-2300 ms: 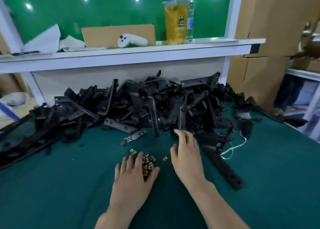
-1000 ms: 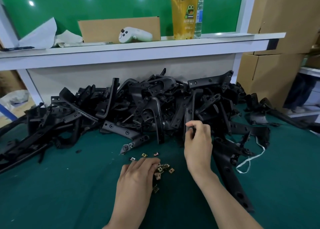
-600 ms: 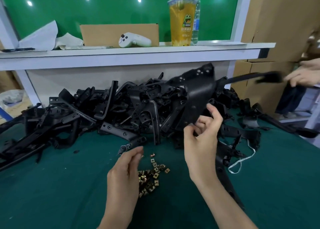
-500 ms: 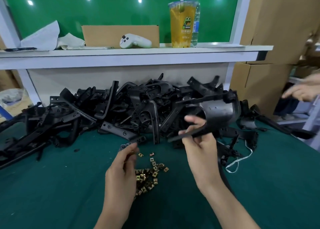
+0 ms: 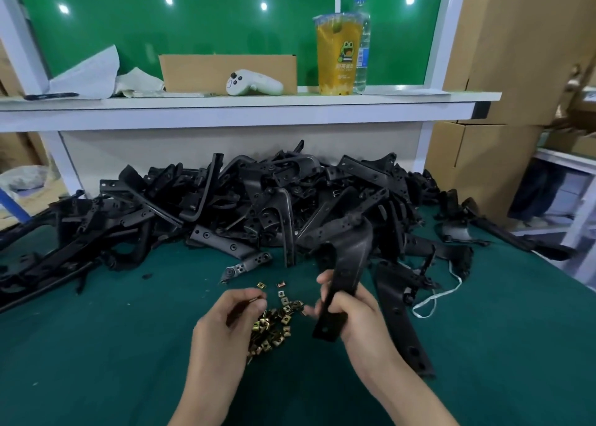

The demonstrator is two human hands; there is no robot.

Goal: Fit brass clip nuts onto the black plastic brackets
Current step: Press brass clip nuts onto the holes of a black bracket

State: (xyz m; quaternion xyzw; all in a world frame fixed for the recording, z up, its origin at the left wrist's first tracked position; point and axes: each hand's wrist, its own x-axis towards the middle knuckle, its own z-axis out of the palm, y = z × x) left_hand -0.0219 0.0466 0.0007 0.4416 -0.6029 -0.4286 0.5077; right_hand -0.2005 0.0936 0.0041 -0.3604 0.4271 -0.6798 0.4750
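The right hand point(image 5: 353, 312) had its grip curled tight round a black bracket point(image 5: 350, 264), holding it upright with its lower end angled toward the left hand point(image 5: 225, 325). That hand's fingertips pinched what looked like one brass nut, probably ready to slide on. The loose clip nuts point(image 5: 274, 325) lay just beneath on the green surface point(image 5: 96, 345), with the bracket heap point(image 5: 258, 206) behind, within easy reach.
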